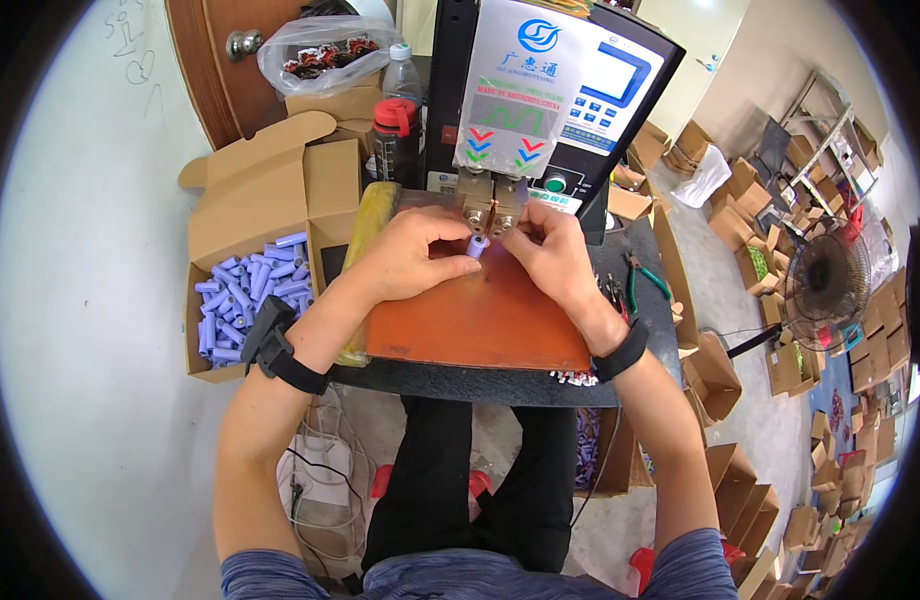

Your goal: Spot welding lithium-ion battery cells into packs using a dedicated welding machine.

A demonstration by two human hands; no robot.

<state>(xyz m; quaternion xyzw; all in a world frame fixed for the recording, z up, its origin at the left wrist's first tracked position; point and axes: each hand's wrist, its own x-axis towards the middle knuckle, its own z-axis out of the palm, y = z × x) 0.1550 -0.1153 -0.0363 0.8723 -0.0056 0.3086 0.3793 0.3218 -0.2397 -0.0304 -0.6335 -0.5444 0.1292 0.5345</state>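
Note:
A black spot welder (pixel 630 120) with a white front panel stands in front of me, its two metal electrode holders (pixel 477 217) pointing down. Just below their tips is a purple cylindrical battery cell (pixel 477 246), its end turned up toward the electrodes. My left hand (pixel 417 252) is closed, with thumb and fingers pinching the cell from the left. To the right of the electrodes, my right hand (pixel 553 250) is closed too, thumb and forefinger close to the cell's end; whatever it pinches is too small to make out. Under both hands lies an orange-brown mat (pixel 470 325).
At left, an open cardboard box (pixel 208 372) holds many purple cells (pixel 242 300). A yellow wrapped bar (pixel 372 225) borders the mat. Green-handled pliers (pixel 635 285) lie at right. A red-lidded bottle (pixel 396 140) stands behind. A fan (pixel 826 272) and cardboard boxes occupy the right.

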